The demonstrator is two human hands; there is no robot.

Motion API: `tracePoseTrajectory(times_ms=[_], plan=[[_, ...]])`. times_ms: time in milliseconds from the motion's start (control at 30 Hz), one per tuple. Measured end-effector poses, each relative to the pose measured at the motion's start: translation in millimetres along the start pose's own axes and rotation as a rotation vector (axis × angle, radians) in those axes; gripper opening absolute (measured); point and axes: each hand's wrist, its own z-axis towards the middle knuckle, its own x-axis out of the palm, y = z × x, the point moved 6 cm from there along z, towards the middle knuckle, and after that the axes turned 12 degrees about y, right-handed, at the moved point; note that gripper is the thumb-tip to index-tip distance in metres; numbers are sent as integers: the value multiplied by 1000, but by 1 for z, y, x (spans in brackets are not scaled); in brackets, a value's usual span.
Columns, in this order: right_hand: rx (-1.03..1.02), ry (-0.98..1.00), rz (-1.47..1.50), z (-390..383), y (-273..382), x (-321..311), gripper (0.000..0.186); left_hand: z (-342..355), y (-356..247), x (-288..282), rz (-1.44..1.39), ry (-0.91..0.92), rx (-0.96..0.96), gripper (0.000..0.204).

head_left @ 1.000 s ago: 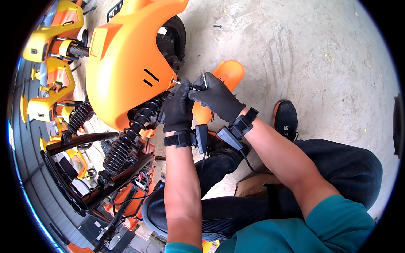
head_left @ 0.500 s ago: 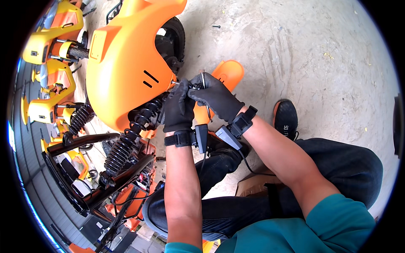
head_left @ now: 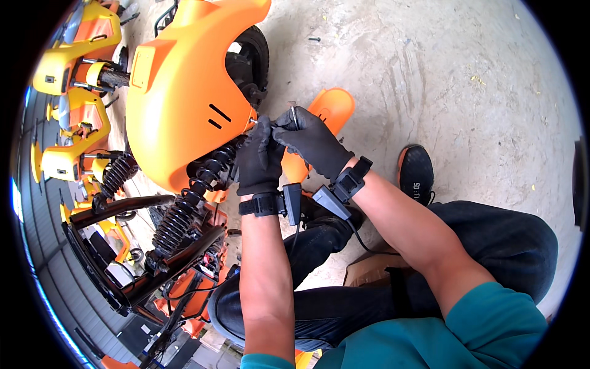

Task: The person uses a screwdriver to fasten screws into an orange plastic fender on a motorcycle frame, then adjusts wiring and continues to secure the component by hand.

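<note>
Both my hands wear dark gloves and meet beside the lower edge of a large orange fender (head_left: 178, 104). My left hand (head_left: 259, 161) is closed, thumb and fingers pinched near a small silver bolt (head_left: 252, 121) at the fender's edge; what lies inside the pinch is hidden. My right hand (head_left: 314, 144) is closed around a thin metal rod (head_left: 294, 117), its upper end sticking out above the fingers. The fingertips of both hands almost touch. Under my right hand, a long orange plastic piece (head_left: 335, 106) rests on the floor, partly covered.
A black coil-spring shock absorber (head_left: 175, 224) and dark frame tubes (head_left: 178, 270) stand left of my left forearm. A black tyre (head_left: 258, 55) shows behind the fender. More yellow-orange vehicles (head_left: 67, 141) line the far left. A loose bolt (head_left: 314, 39) lies on the concrete floor (head_left: 467, 111).
The rod in my right hand has tilted, and less of its lower end shows. My fingertips have drawn closer, hiding the dark part that showed between them. The fender stays put.
</note>
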Motion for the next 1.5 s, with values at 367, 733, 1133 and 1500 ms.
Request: tracePoseTrajectory(times_ms=[367, 733, 1133, 1500], plan=[[250, 69, 300, -7, 3, -6, 15, 12, 0, 21, -1646, 208, -135, 29], [54, -36, 76, -4, 13, -3, 13, 2, 13, 3, 75, 74, -71, 44], [-124, -68, -110, -2, 14, -8, 10, 13, -28, 2, -984, -192, -374, 18], [307, 61, 291, -10, 6, -6, 13, 6, 16, 19, -1438, -45, -361, 38]])
